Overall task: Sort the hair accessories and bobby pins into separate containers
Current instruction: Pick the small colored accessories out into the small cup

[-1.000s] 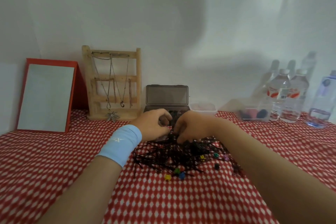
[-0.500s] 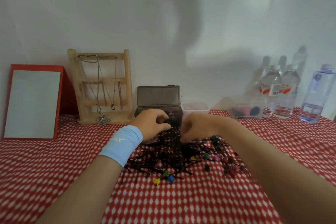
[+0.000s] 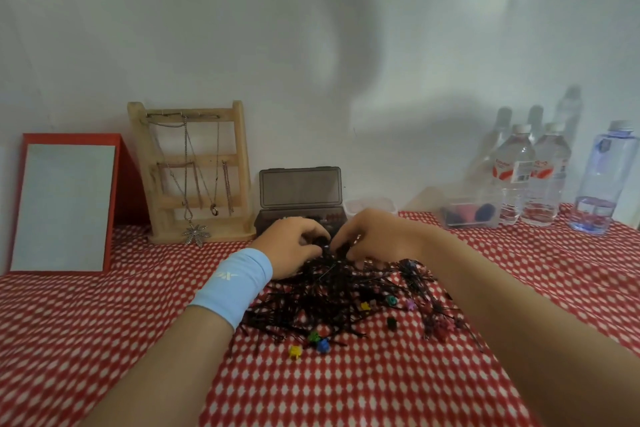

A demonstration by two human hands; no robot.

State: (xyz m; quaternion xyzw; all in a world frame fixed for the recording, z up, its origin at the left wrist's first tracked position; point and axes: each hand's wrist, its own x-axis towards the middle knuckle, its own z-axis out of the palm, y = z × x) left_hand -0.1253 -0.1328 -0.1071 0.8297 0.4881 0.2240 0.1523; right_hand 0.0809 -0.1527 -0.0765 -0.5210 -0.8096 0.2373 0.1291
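Bobby pins (image 3: 329, 295) lie crisscrossed, pointing every way; curled fingers of left hand (image 3: 294, 246) and right hand (image 3: 377, 239) pinch some.

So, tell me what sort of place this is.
Probably a home dressing table: a mirror, a wooden necklace stand and a heap of bobby pins on a red patterned cloth.

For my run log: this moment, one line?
left hand: pinching at pin pile | right hand: same | grey box: lid open | clips: loose on cloth

A wooden necklace rack (image 3: 242, 163) stands at the wall. A red-framed mirror (image 3: 65, 208) leans just left of it, and water bottles (image 3: 512, 177) stand far right.
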